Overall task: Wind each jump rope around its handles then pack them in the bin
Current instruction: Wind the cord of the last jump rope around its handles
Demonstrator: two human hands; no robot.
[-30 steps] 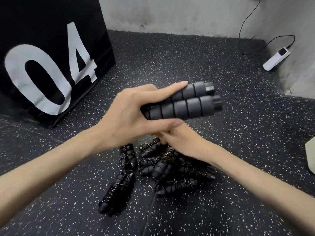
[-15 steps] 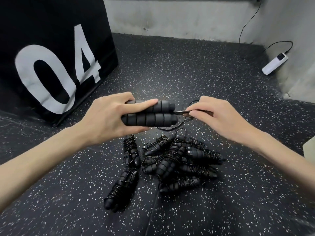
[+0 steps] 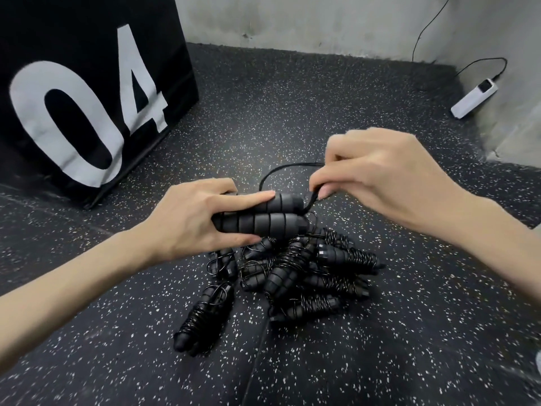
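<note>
While the left hand (image 3: 187, 221) clasps two black handles (image 3: 263, 219) side by side above the floor (image 3: 380, 332), the right hand (image 3: 380, 177) pinches the rope (image 3: 281, 171) looping just off their ends. Wound ropes (image 3: 292, 273) lie heaped below; a black box (image 3: 87, 39) reads "04".
</note>
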